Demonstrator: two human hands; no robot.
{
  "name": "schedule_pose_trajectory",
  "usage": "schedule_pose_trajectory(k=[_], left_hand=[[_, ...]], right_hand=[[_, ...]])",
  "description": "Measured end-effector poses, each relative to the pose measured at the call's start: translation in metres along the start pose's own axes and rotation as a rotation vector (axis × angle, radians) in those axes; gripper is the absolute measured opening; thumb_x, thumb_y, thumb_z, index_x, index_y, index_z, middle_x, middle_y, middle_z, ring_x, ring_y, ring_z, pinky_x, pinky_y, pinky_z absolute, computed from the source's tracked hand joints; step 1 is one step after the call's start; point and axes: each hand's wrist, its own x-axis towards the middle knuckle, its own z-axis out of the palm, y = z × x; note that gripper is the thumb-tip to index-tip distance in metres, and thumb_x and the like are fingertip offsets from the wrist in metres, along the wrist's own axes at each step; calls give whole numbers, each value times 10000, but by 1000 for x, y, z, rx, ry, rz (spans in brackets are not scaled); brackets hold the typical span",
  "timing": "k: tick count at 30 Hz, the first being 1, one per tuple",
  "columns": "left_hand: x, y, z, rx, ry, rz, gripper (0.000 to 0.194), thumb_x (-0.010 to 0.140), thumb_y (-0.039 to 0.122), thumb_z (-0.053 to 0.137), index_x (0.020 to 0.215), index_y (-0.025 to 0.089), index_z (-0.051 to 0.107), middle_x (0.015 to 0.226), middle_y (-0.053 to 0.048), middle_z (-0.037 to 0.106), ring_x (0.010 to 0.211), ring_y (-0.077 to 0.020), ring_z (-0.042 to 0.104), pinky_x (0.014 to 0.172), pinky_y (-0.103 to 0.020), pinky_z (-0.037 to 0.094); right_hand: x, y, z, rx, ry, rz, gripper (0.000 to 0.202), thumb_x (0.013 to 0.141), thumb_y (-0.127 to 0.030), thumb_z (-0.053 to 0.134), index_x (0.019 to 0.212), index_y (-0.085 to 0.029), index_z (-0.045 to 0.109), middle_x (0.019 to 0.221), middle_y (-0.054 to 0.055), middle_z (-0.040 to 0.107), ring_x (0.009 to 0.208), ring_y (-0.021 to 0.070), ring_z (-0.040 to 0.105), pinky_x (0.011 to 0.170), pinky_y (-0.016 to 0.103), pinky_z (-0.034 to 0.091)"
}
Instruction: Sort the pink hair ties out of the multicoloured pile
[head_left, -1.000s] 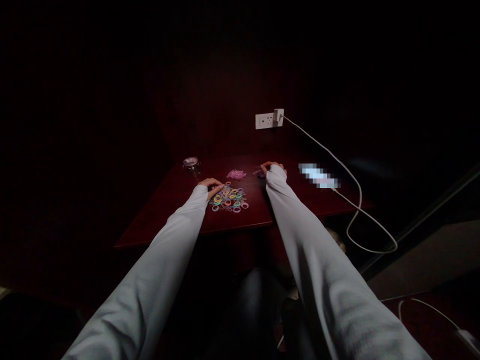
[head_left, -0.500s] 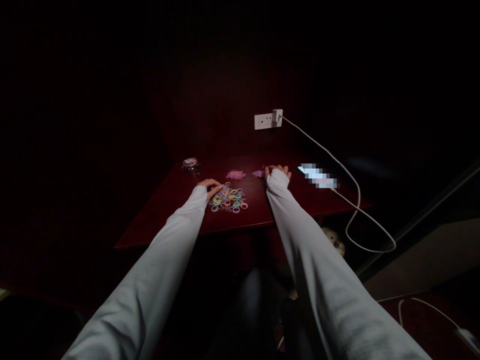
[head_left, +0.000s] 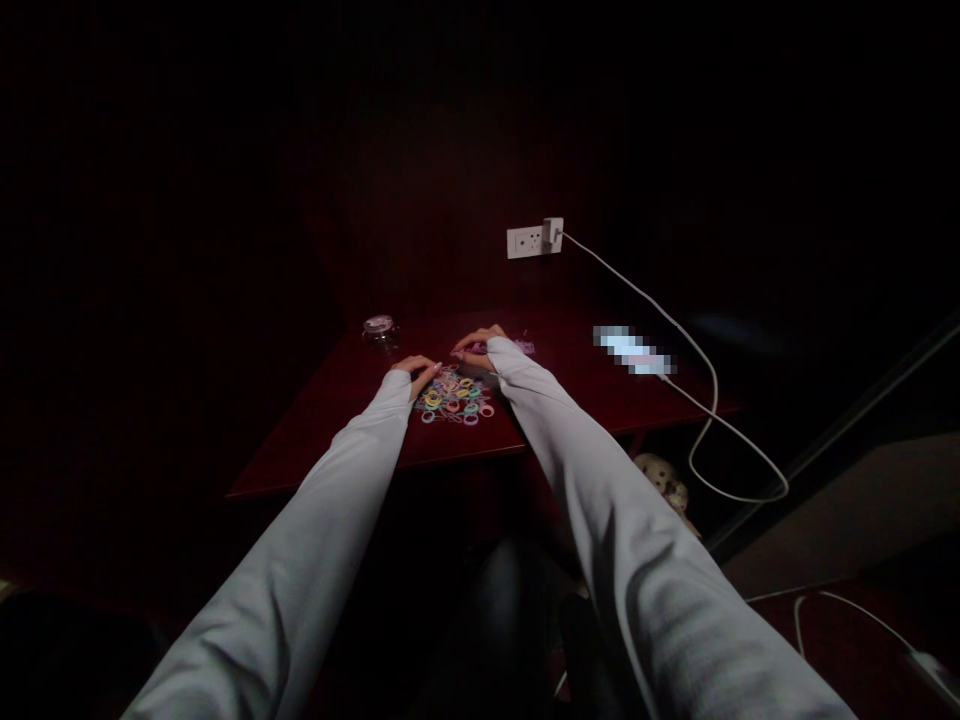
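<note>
A mixed pile of coloured hair ties (head_left: 454,400) and small clear or pale bands lies near the table's front edge. My left hand (head_left: 415,370) rests at its left back side, fingers stretched over the edge of the pile and thumb below them; I see nothing held. Just behind the pile, my right hand (head_left: 480,342) reaches left with fingers and thumb apart. It partly covers a heap of small pink bands (head_left: 474,348). A smaller purple heap (head_left: 528,347) shows just right of my right wrist.
A clear jar with a lid (head_left: 379,328) stands at the back left of the dark red table (head_left: 322,410). On the right lies a lit phone (head_left: 634,350), its white cable (head_left: 716,380) looping over the edge from a wall socket (head_left: 525,242). A spotted plush toy (head_left: 660,475) sits below.
My right hand has moved left from the purple heap to the pink heap, and its fingers now point left. My left hand has stayed at the mixed pile.
</note>
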Motion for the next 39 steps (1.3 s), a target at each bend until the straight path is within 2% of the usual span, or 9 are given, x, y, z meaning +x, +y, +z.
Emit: schedule_pose_trajectory(k=[4,8,14,23,32,39], left_hand=[[1,-1,4,-12,49,-13,435,947,596,644,757,229,781,822,-57,797,822,-236,705,834,-349,554],[1,-2,4,1,74,-13,412,952,567,641,759,232,781,800,-53,787,803,-232,699,806,-344,550],[1,0,-1,17,43,5,382,962,531,641,781,224,777,823,-59,785,814,-230,711,810,-337,555],[1,-9,6,21,69,-9,452,963,607,602,797,231,791,830,-61,794,808,-231,704,801,-338,547],[0,5,-5,60,-2,-27,408,963,573,630,800,234,787,869,-66,810,860,-247,728,860,-352,573],[0,5,-4,74,0,-30,406,955,574,629,765,242,766,845,-61,799,840,-240,716,853,-347,570]], right_hand=[[8,1,13,94,-96,-70,132,905,-335,810,993,-264,878,1042,26,806,1087,227,631,1020,376,452],[11,5,18,136,-124,-100,79,878,-275,813,921,-261,878,1012,19,818,1032,211,676,1024,379,470],[11,0,17,157,-109,-85,95,856,-227,823,932,-244,878,972,16,817,985,207,673,981,356,474],[14,-3,20,138,-82,-75,55,866,-262,834,873,-219,867,883,16,799,928,191,647,913,318,448],[15,8,19,177,-74,-123,77,885,-276,831,850,-212,857,872,19,794,857,176,654,887,310,464],[16,13,20,179,-69,-135,95,869,-307,834,847,-216,853,903,31,813,905,197,680,904,322,486]])
